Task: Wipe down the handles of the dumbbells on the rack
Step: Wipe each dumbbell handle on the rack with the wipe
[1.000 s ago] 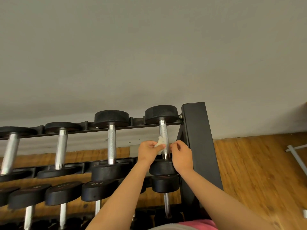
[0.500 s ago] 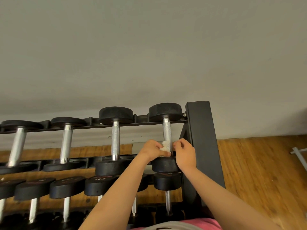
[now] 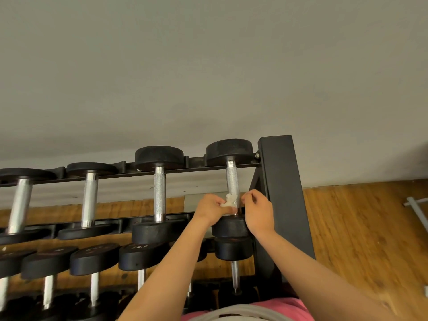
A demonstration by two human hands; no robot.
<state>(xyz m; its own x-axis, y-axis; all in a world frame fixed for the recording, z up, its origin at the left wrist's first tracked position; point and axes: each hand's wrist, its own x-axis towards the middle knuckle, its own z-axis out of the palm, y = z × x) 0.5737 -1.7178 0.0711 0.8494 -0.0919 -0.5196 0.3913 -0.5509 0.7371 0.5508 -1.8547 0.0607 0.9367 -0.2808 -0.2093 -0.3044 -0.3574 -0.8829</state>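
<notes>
The dumbbell (image 3: 229, 152) being cleaned is the last one at the right end of the top shelf of the rack (image 3: 196, 169), just beside the black end post (image 3: 280, 193). Its long axis runs from front to back across the shelf. The far weight sits on the back rail toward the grey wall (image 3: 208, 77), and the near weight sits on the front rail, pointing at the person. Its ribbed metal handle (image 3: 232, 179) spans the gap between the rails.

Both arms reach up and forward, forearms converging on the near end of that handle. The left hand (image 3: 212, 210) is on the left of the bar, its fingers curled and pinching a crumpled white wipe (image 3: 229, 201) against the metal just above the near weight. The right hand (image 3: 258, 212) is on the right of the bar, back toward the camera, fingers curled in with the tips just beside the handle. Whether they hold any part of the wipe cannot be told.

Three other dumbbells (image 3: 159, 193) lie in the same direction to the left, and more lie on the lower shelf (image 3: 97, 260). A wooden floor (image 3: 359, 228) shows to the right.
</notes>
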